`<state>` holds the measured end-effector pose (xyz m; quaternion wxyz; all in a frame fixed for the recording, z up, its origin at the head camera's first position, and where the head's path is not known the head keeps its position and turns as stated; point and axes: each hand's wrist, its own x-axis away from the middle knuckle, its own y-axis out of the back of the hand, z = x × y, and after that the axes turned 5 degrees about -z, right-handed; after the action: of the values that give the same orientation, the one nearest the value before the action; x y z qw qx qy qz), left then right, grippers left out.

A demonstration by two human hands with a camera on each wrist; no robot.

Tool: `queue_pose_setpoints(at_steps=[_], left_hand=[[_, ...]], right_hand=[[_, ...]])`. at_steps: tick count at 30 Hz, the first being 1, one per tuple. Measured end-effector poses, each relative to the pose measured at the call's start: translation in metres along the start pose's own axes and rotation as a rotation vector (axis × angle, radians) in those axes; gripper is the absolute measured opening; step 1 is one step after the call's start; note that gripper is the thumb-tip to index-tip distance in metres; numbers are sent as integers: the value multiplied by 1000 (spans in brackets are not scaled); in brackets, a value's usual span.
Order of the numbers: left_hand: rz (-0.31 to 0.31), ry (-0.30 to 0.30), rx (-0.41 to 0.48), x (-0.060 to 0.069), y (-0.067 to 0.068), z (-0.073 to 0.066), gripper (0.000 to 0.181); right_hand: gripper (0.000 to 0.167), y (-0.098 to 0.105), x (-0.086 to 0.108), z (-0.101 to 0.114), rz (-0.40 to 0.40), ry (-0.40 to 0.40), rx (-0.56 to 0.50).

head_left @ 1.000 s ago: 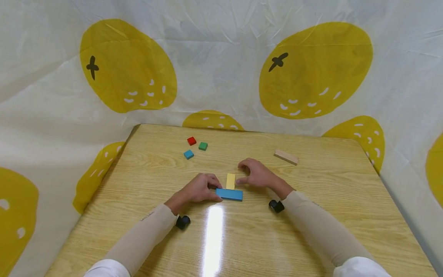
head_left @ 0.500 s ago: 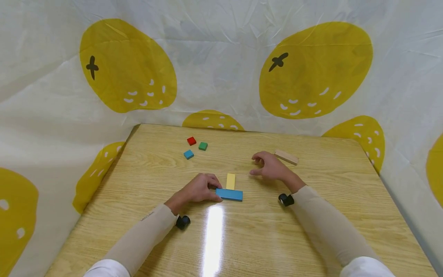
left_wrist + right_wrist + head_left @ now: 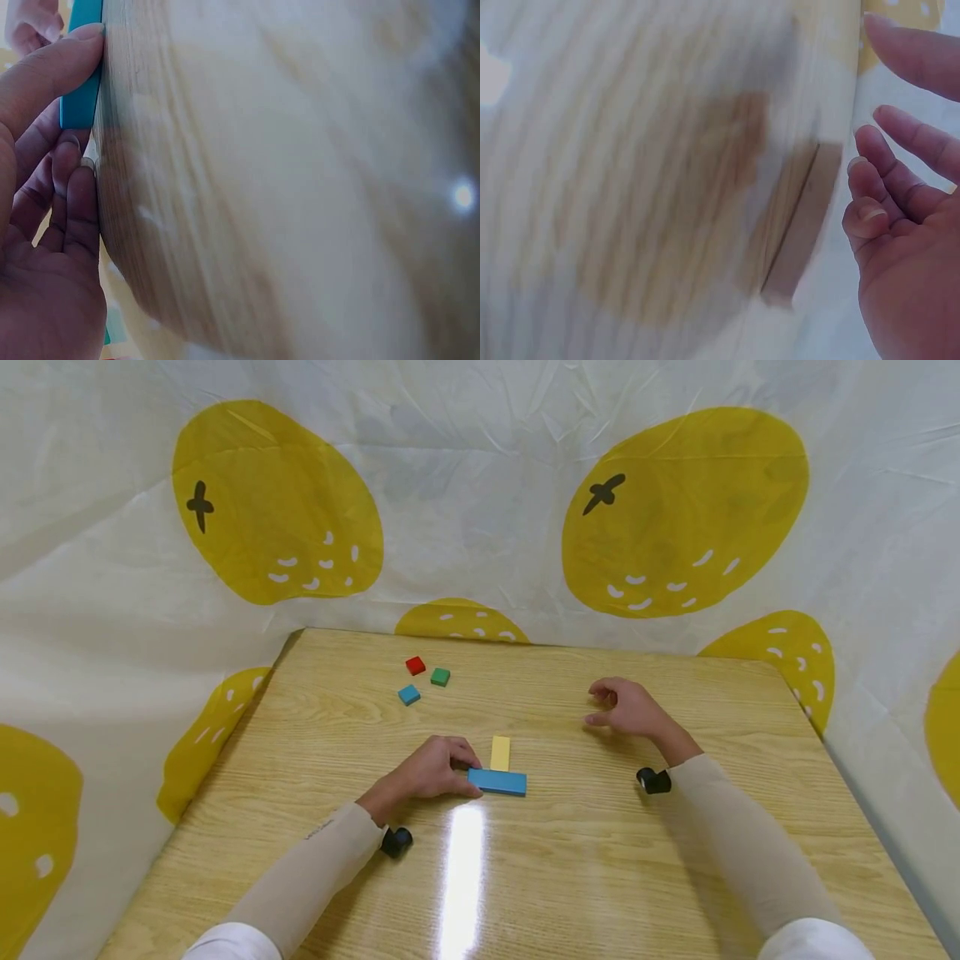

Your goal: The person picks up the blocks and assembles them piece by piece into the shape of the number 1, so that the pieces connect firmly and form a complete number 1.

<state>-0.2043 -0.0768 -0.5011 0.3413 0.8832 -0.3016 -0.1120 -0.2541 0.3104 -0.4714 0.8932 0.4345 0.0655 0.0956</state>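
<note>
My left hand (image 3: 431,767) pinches the left end of a long blue block (image 3: 501,782) lying on the table. In the left wrist view the thumb lies across one side of this blue block (image 3: 80,105). A yellow block (image 3: 500,752) stands behind its middle and appears to touch it. My right hand (image 3: 630,707) is over the table to the right, thumb and fingers spread apart, holding nothing. Below it in the right wrist view lies a plain wooden block (image 3: 804,225), apart from the fingers; in the head view the hand hides this block.
At the back left of the wooden table (image 3: 540,877) lie three small blocks: red (image 3: 416,666), green (image 3: 440,677) and blue (image 3: 408,695). A white cloth with yellow fruit shapes (image 3: 480,527) hangs behind the table. Each wrist wears a small black camera.
My right hand has moved away from the yellow block, right and slightly back, to above the plain wooden block. The left hand and the blocks have stayed in place.
</note>
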Motion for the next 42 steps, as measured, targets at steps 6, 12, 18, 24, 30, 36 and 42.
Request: queue_pose_setpoints(at_steps=[6, 12, 18, 24, 30, 36, 42], left_hand=[[0, -2, -1, 0, 0, 1, 28], [1, 2, 2, -1, -1, 1, 28], [-1, 0, -4, -1, 0, 0, 28], [1, 10, 2, 0, 0, 0, 28], [0, 14, 7, -1, 0, 0, 26], [2, 13, 10, -1, 0, -1, 26], [4, 19, -1, -2, 0, 0, 27]], right_hand=[[55, 17, 5, -15, -8, -19, 7], [60, 33, 11, -32, -18, -46, 43], [64, 42, 16, -41, -20, -72, 32], [64, 44, 17, -51, -15, -55, 55], [65, 43, 16, -58, -4, -56, 46], [65, 40, 15, -63, -8, -61, 38], [62, 36, 13, -66, -11, -70, 43]])
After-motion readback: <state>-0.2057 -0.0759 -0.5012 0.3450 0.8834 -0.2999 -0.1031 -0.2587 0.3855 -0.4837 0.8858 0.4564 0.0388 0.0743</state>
